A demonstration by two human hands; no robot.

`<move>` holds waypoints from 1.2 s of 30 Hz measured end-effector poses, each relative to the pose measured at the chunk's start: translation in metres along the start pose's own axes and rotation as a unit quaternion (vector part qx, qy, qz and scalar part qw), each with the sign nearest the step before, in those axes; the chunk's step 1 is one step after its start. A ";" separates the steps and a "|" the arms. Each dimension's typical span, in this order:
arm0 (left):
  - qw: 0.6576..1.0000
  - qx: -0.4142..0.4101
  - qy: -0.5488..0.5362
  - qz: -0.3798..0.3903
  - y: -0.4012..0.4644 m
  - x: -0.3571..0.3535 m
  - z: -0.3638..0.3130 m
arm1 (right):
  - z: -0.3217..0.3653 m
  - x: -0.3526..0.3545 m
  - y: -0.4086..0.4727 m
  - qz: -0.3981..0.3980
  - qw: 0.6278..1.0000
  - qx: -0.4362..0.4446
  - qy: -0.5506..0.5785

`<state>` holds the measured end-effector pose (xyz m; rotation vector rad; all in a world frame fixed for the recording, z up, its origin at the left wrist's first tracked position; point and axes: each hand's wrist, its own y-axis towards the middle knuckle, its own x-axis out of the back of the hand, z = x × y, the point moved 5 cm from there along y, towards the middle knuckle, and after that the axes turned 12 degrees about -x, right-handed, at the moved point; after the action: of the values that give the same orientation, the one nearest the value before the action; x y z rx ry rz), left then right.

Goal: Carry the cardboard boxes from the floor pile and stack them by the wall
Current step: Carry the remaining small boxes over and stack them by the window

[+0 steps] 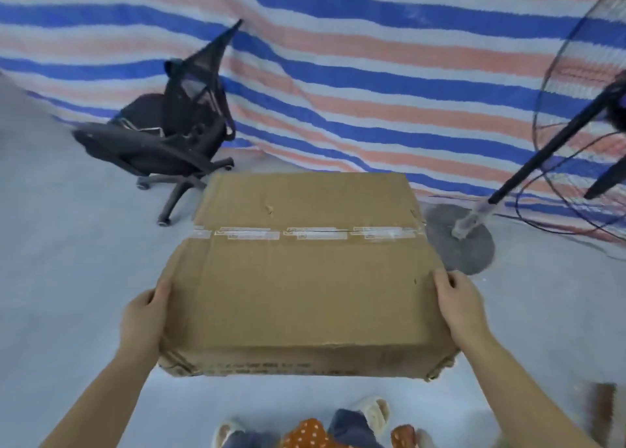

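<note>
— Fingers first: what are yours doing?

— Both sets are wrapped round the sides of a cardboard box [305, 278]. My left hand [144, 319] grips its left edge, thumb lying on the top face; my right hand [460, 307] grips the right edge the same way. The box is held in front of me, above the pale floor [61, 261], its taped seam running across the top.

— And around you, biggest thing down?

— Striped tarp [372, 75] hanging as the wall ahead, blue, pink and white. Then a black office chair [169, 136] tipped over to the left of the box, near the tarp. A standing fan [576, 126] to the right, its round base [460, 241] just beyond the box's right corner. Smallest, my slippers [371, 410] at the bottom.
</note>
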<state>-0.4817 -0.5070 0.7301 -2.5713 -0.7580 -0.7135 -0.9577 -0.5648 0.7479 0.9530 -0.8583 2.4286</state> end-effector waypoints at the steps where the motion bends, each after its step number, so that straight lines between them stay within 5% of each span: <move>1: 0.999 0.019 -0.016 -0.023 -0.001 0.031 0.020 | 0.019 -0.025 -0.013 0.018 1.000 0.016 -0.014; 13: 0.924 0.218 -0.074 -0.307 -0.069 0.321 0.219 | 0.222 -0.299 -0.229 0.212 0.937 0.229 -0.154; 22: 0.846 0.291 -0.126 -0.429 -0.103 0.383 0.281 | 0.316 -0.432 -0.323 0.311 0.859 0.348 -0.210; 36: 0.732 0.359 -0.161 -0.557 -0.016 0.473 0.321 | 0.491 -0.659 -0.457 0.386 0.741 0.467 -0.289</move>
<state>-0.0301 -0.1557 0.7390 -1.3230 -2.2130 -0.1166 -0.0205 -0.6425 0.7461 2.1403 -0.0486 3.4323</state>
